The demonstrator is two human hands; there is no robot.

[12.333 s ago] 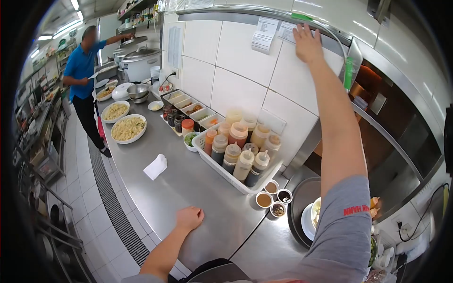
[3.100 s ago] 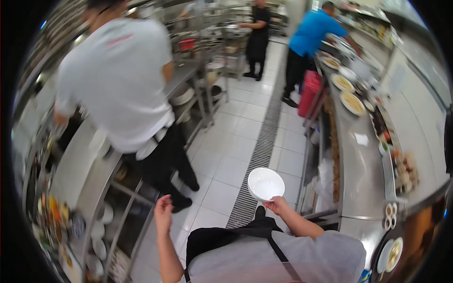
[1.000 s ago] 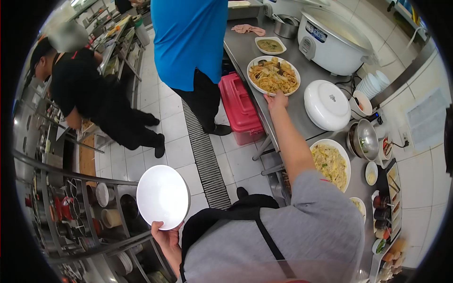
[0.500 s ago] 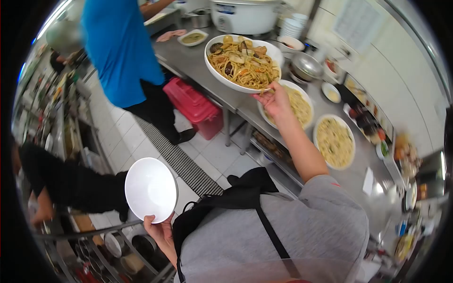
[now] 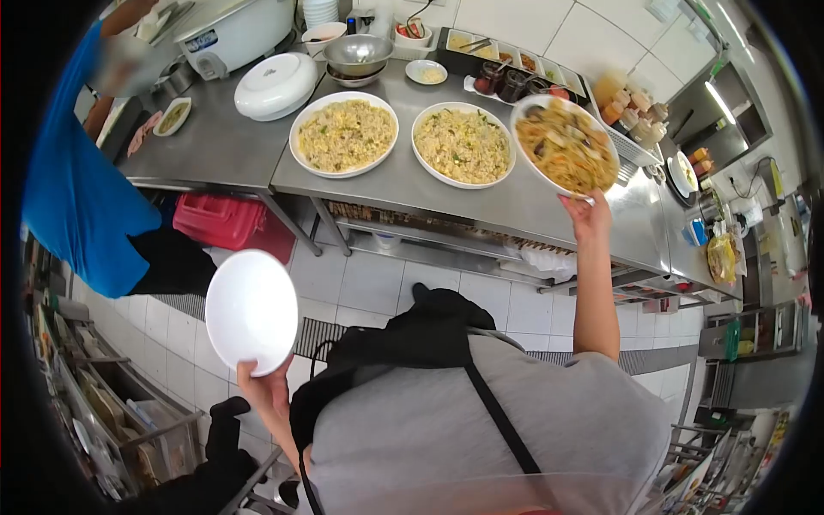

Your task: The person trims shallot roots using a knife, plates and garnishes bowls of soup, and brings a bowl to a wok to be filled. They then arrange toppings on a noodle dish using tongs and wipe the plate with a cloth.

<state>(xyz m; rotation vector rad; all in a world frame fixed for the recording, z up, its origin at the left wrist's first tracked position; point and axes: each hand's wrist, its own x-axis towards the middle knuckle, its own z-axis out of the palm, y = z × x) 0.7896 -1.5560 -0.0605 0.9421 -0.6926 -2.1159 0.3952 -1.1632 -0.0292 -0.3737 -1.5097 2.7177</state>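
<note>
My right hand (image 5: 587, 215) grips the near rim of a white plate of noodles (image 5: 566, 146), tilted in this view and a little blurred, over the right part of the steel counter (image 5: 360, 193). Mushroom and vegetable pieces lie among the noodles. At the lower left, my left hand (image 5: 268, 382) is closed on the rim of an empty white bowl (image 5: 251, 311), its inside facing up. To the left of the noodles, two white plates of fried rice (image 5: 345, 136) and fried rice with greens (image 5: 463, 144) stand on the counter.
White plates are stacked upside down (image 5: 276, 86) beside a metal bowl (image 5: 358, 55). A condiment tray (image 5: 515, 60) runs along the wall. A person in a blue shirt (image 5: 69, 189) stands left, near a red bin (image 5: 225, 223). Another person's dark-clothed leg (image 5: 219, 442) shows lower left.
The noodle plate has moved right along the counter in my right hand, past both rice plates. My view has turned right. My left hand still holds the white bowl.
</note>
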